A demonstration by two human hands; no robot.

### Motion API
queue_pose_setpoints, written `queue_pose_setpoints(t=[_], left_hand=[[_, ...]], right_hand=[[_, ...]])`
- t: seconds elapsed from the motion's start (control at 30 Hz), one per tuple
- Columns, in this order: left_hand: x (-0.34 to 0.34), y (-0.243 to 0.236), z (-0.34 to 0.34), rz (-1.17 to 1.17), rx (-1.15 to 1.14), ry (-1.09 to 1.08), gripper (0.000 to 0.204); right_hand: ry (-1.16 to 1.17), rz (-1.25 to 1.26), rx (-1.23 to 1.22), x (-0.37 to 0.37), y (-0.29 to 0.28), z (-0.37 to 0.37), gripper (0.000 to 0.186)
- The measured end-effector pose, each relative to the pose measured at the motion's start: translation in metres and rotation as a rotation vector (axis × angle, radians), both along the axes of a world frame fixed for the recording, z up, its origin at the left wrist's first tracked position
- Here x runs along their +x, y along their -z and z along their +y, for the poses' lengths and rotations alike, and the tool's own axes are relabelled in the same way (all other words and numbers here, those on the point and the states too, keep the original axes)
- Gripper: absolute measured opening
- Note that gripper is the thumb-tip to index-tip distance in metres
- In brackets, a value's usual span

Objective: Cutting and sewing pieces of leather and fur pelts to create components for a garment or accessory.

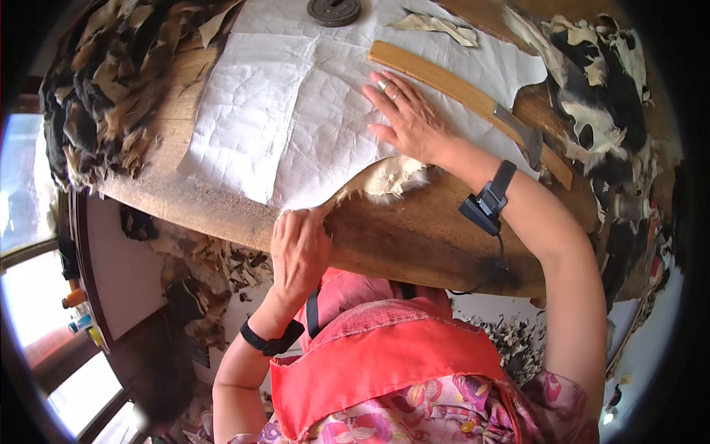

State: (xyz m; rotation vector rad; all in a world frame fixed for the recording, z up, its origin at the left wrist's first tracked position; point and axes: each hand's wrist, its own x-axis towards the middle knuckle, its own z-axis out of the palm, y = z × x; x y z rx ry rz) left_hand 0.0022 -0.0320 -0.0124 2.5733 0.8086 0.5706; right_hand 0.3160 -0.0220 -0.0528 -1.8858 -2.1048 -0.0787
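A large creased white sheet (274, 111), like a pattern, lies on the wooden table. Beneath its near edge a pale piece of fur hide (388, 179) sticks out. My left hand (298, 248) is closed at the table's front edge, fingers curled over the sheet's near corner; its fingertips are partly hidden. My right hand (409, 118) lies flat on the sheet, fingers stretched out, pressing it over the hide. Just beyond those fingers rests a long wooden strip (444, 80). A metal blade-like tool (518, 132) lies across the strip's right part.
A round dark metal weight (333, 10) sits on the sheet's far side, with a pale scrap (436, 28) to its right. Dark fur pieces (111, 96) heap at the left, black-and-white hides (592, 111) at the right. Scraps (510, 344) lie below the wooden table (444, 244).
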Motion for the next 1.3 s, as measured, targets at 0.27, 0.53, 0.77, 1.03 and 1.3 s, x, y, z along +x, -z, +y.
queue_pose_setpoints(t=[0.27, 0.53, 0.77, 1.03, 1.3], left_hand=[[0.02, 0.002, 0.024, 0.019, 0.099, 0.088, 0.048], [0.029, -0.007, 0.064, 0.063, -0.167, 0.369, 0.035], [0.012, -0.016, 0.061, 0.004, -0.313, 0.323, 0.037], [-0.024, -0.022, 0.048, 0.076, -0.354, 0.287, 0.028], [-0.033, -0.064, 0.041, 0.062, -0.423, -0.281, 0.021]], right_hand=[[-0.279, 0.208, 0.064, -0.068, -0.003, 0.032, 0.061], [-0.136, 0.089, 0.009, -0.083, 0.001, 0.036, 0.072], [-0.133, 0.033, -0.024, -0.084, -0.012, 0.039, 0.074], [-0.129, 0.008, -0.041, -0.085, -0.008, 0.037, 0.081], [-0.27, 0.09, -0.126, -0.089, -0.029, 0.014, 0.08]])
